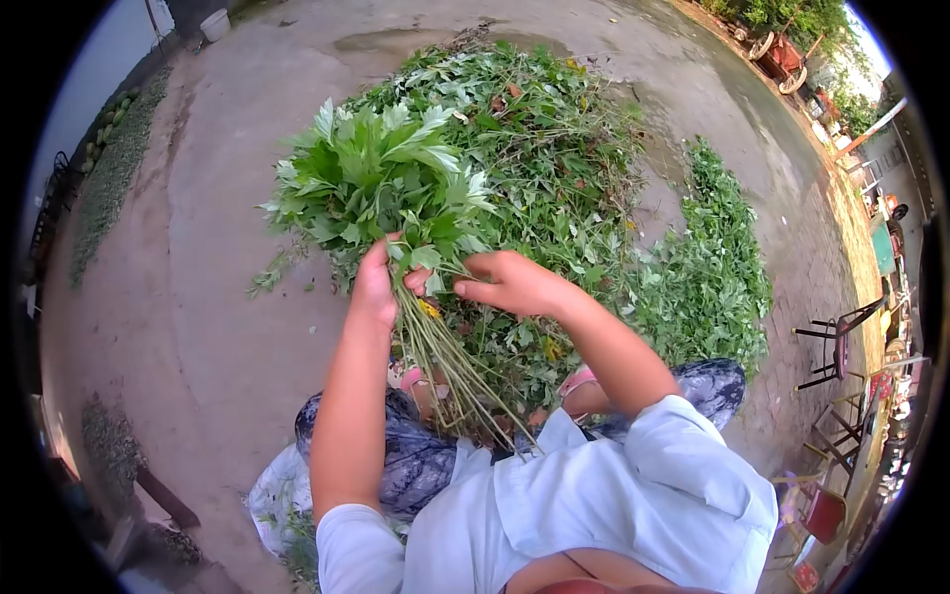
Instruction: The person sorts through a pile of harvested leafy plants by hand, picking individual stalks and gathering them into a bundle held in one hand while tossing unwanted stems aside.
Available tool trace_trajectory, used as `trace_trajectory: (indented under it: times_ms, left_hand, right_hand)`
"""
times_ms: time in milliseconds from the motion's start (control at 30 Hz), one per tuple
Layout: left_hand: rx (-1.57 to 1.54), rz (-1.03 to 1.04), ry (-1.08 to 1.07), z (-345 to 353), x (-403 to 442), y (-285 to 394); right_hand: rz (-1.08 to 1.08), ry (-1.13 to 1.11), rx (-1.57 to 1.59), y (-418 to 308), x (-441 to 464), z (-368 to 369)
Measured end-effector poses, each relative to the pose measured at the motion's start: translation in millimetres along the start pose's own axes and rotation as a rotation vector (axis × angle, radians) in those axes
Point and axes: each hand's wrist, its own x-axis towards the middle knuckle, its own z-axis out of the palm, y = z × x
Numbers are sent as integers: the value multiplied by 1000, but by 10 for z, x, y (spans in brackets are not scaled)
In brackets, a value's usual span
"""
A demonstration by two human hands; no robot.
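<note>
My left hand (381, 282) is closed around the stems of a bunch of leafy green stalks (381, 183). The broad, lobed leaves fan out above the fist, and the long bare stems (445, 356) slant down toward my lap. At the bunch's right side is my right hand (510, 282), its fingers bent and touching stems just under the leaves. Leaves partly cover its fingertips, so what they pinch is hard to make out. Beyond both hands spreads a large heap of cut greenery (554, 148), with some brown stalks mixed in.
A smaller pile of green leaves (708, 267) lies to the right on the concrete ground (247, 148). A white sack (282, 495) with greenery is by my left side. Chairs (841, 337) stand at the right, a white bucket (215, 25) at the far left.
</note>
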Motion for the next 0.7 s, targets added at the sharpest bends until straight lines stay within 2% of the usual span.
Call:
trace_trajectory:
  times_ms: [67, 100, 167, 200, 233, 300, 433, 500, 567, 633, 700]
  left_hand:
    - [-93, 5, -3, -42, 13, -2]
    - [-93, 12, 0, -26, 6, 12]
    - [-21, 13, 256, 31, -3, 16]
    - [-34, 54, 289, -77, 66, -27]
    - [-33, 59, 285, -134, 89, -48]
    - [-38, 68, 469, -239, 97, -104]
    - [-25, 107, 406, -307, 105, -162]
    - [28, 108, 288, -261, 74, -151]
    - [92, 99, 273, -186, 59, -127]
    - [58, 95, 241, -218, 67, -135]
    - [19, 89, 204, -205, 60, -141]
  right_hand:
    - [327, -260, 520, 89, 142, 105]
    - [321, -265, 517, 94, 145, 145]
    - [215, 174, 688, 97, 74, 233]
    - [241, 291, 622, 63, 66, 194]
    - [236, 293, 618, 75, 71, 191]
    - [286, 550, 570, 91, 100, 179]
    - [167, 538, 325, -65, 255, 293]
    - [164, 544, 369, -123, 372, 404]
    - [-123, 754, 172, -83, 492, 542]
    - [-139, 715, 210, -265, 466, 533]
    - [-49, 531, 392, -380, 436, 549]
